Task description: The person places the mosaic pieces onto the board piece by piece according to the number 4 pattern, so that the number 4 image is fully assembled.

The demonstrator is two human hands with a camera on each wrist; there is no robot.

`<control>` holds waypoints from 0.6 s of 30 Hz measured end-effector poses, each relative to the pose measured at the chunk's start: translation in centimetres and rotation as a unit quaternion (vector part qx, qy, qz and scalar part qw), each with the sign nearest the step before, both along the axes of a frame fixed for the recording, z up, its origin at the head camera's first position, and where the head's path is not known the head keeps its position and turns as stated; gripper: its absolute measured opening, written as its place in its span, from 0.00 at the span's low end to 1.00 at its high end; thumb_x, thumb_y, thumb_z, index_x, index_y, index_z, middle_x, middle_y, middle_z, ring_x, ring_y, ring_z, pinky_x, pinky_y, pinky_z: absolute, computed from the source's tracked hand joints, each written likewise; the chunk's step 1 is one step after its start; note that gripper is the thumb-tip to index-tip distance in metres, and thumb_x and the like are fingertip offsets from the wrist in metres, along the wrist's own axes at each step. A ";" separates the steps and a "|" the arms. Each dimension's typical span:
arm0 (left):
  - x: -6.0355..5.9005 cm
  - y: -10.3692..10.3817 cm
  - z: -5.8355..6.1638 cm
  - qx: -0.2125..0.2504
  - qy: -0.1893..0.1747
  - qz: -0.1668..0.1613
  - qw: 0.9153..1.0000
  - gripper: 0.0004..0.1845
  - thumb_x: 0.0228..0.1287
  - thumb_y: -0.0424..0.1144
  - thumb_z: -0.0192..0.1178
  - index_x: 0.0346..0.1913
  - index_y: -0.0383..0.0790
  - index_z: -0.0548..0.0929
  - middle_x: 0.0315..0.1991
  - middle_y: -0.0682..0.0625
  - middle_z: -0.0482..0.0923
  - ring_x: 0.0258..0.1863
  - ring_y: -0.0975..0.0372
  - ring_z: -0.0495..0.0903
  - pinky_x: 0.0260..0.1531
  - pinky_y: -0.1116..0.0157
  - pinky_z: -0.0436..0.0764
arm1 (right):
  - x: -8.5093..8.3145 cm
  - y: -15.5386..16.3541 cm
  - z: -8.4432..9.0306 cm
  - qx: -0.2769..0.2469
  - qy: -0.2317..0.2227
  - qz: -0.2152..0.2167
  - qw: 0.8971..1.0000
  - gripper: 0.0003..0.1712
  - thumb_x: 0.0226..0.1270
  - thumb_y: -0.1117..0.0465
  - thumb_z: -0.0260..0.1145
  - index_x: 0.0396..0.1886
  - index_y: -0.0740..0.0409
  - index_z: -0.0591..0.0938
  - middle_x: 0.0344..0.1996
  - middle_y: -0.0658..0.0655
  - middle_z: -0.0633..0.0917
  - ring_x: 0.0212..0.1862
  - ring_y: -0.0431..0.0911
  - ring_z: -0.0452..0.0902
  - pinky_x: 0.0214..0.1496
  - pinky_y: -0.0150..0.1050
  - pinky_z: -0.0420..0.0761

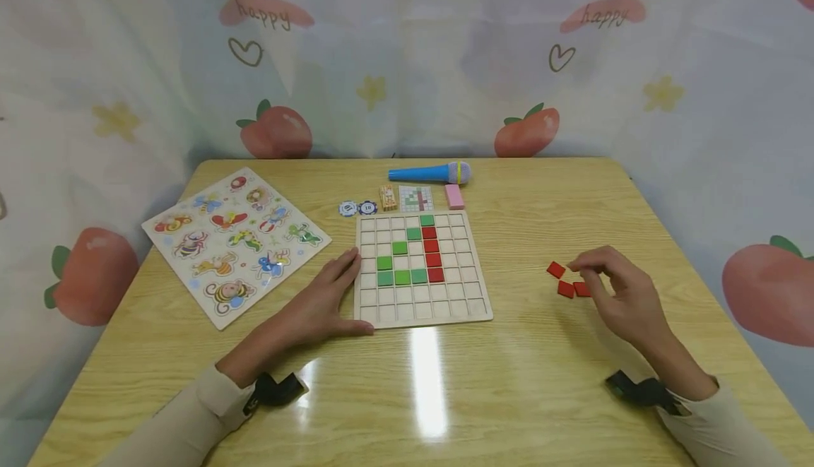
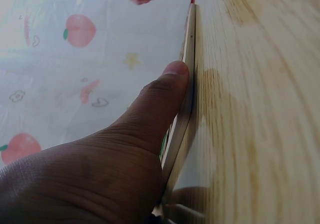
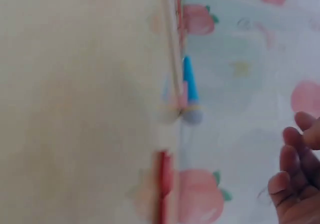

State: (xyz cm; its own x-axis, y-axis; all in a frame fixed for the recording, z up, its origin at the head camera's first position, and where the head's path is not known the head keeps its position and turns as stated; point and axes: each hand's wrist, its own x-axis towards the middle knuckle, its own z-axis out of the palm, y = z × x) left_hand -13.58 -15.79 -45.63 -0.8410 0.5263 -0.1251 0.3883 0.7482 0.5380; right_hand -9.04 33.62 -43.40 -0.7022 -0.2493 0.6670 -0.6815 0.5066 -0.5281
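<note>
A square wooden grid board lies mid-table, with green tiles in a stepped slant and bottom row beside a column of red tiles. My left hand rests at its near left corner, fingers along the left side and thumb on the near edge. In the left wrist view the straight thumb touches the board's edge. My right hand hovers by three loose red tiles, its fingers loosely bent. No tile shows between those fingers in the right wrist view, which is blurred.
Behind the board lie a small pattern card, a pink block, a small patterned box, two chips and a blue toy microphone. An insect puzzle board occupies the left side. A printed curtain hangs behind.
</note>
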 end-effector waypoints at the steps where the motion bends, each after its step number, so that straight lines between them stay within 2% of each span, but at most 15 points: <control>1: 0.0 -0.1 0.0 0.001 0.000 0.000 1.000 0.72 0.52 0.75 0.73 0.88 0.46 0.45 0.90 0.50 0.36 0.89 0.47 0.41 0.82 0.42 0.62 | 0.5 0.9 -0.5 -0.016 -0.011 -0.010 1.000 0.21 0.59 0.92 0.59 0.46 0.74 0.85 0.43 0.56 0.85 0.43 0.36 0.77 0.48 0.21 0.76; 3: 0.0 -0.2 0.1 -0.002 0.004 0.000 1.000 0.72 0.52 0.75 0.73 0.88 0.45 0.45 0.90 0.50 0.36 0.89 0.46 0.42 0.82 0.42 0.62 | 1.3 2.1 -1.3 -0.025 -0.043 -0.037 0.998 0.20 0.62 0.90 0.59 0.50 0.76 0.84 0.45 0.57 0.84 0.45 0.36 0.77 0.50 0.20 0.76; 4: 0.0 -0.3 0.1 -0.002 0.005 0.002 1.000 0.71 0.52 0.75 0.73 0.88 0.45 0.45 0.90 0.49 0.36 0.89 0.46 0.42 0.82 0.41 0.62 | 1.6 2.6 -1.7 -0.012 -0.062 -0.061 0.996 0.21 0.64 0.88 0.60 0.53 0.73 0.84 0.47 0.56 0.83 0.47 0.35 0.77 0.50 0.19 0.75; 7: 0.1 -0.4 0.1 -0.002 0.004 0.004 1.000 0.71 0.52 0.75 0.73 0.88 0.46 0.45 0.90 0.50 0.35 0.89 0.46 0.41 0.82 0.41 0.62 | 1.9 3.6 -2.6 0.056 -0.127 -0.105 0.985 0.25 0.69 0.81 0.64 0.64 0.65 0.81 0.52 0.57 0.79 0.48 0.33 0.70 0.47 0.21 0.70; 10: 0.1 -0.4 0.0 -0.001 0.002 0.003 1.000 0.71 0.52 0.76 0.73 0.88 0.47 0.45 0.90 0.51 0.35 0.89 0.47 0.41 0.82 0.41 0.63 | 2.0 4.2 -3.2 0.129 -0.170 -0.109 0.971 0.29 0.69 0.76 0.68 0.69 0.60 0.77 0.59 0.59 0.76 0.50 0.34 0.64 0.47 0.27 0.67; 13: 0.0 -0.3 -0.1 0.001 0.000 0.001 1.000 0.71 0.52 0.76 0.73 0.88 0.47 0.45 0.90 0.51 0.35 0.89 0.47 0.41 0.82 0.41 0.63 | 2.0 4.6 -3.6 0.164 -0.173 -0.092 0.967 0.30 0.68 0.76 0.70 0.69 0.62 0.76 0.61 0.62 0.76 0.51 0.35 0.63 0.50 0.28 0.67; 18: 0.0 0.0 0.0 0.004 -0.002 -0.001 1.000 0.71 0.52 0.75 0.73 0.88 0.47 0.45 0.90 0.51 0.35 0.89 0.47 0.41 0.81 0.41 0.63 | 2.0 4.7 -3.8 0.174 -0.158 -0.105 0.966 0.24 0.69 0.77 0.68 0.64 0.65 0.78 0.55 0.61 0.78 0.47 0.32 0.64 0.47 0.24 0.67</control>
